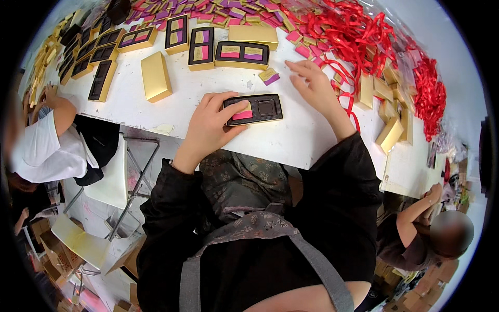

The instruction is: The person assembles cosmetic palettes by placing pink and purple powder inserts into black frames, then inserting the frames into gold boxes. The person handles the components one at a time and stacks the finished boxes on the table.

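Observation:
Just in front of me on the white table lies a gold box with a black two-compartment tray (pixel 266 107). A pink-and-gold wrapped square (pixel 242 112) sits in its left compartment; the right compartment holds nothing. My left hand (pixel 212 117) grips the box's left end, one finger lying over the pink square. My right hand (pixel 315 86) hovers beyond the box's right end, fingers spread and nothing in them. Between that hand and the filled boxes, a loose purple-and-gold wrapped square (pixel 269 76) lies on the table.
Filled two-square boxes (pixel 242 54) stand behind, beside a closed gold box (pixel 156 76). Several open boxes (pixel 103 81) are at far left. Wrapped squares (pixel 234 11) heap at the back. Red ribbons (pixel 348 36) and gold boxes (pixel 390 134) crowd the right. Co-workers sit at both sides.

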